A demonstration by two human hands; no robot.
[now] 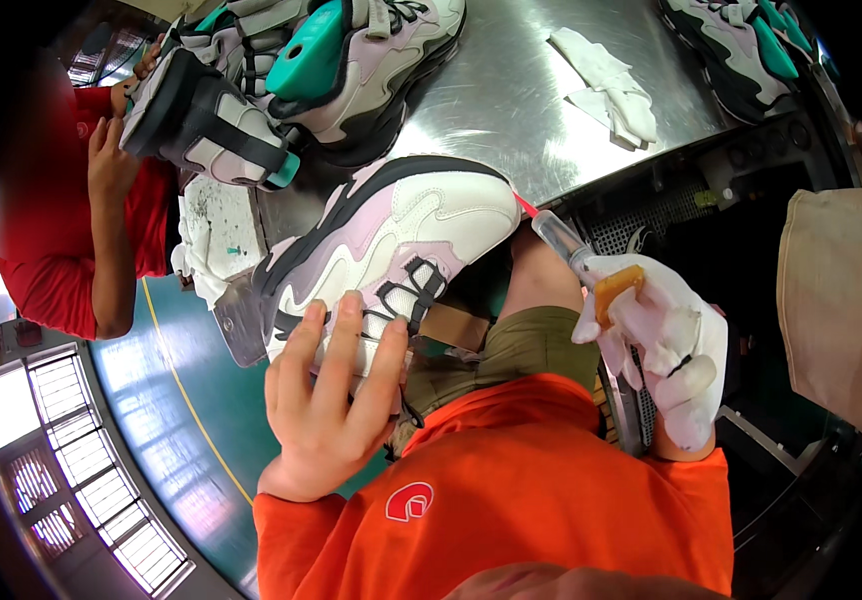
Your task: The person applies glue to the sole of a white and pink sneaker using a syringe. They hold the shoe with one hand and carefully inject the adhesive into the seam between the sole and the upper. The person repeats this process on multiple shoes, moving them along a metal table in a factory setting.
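Observation:
A white and lilac sneaker (441,215) with a black sole edge lies on its side in front of me, its toe to the right. My left hand (336,400), bare, is closed around its ankle end, fingers over the upper near the black laces. In a white glove, my right hand (656,335) grips a clear syringe (561,240) with a thin red tip. That tip is at the sneaker's toe, by the sole edge; whether it touches cannot be told. Something amber (616,295) covers part of the gloved thumb or finger.
A metal table (511,110) stretches ahead, bearing a crumpled white cloth (606,85). More sneakers (361,85) with teal inserts stand at the far left, and another (736,55) at the far right. A person in a red shirt (51,230) works at left. A beige cloth (836,310) hangs at right.

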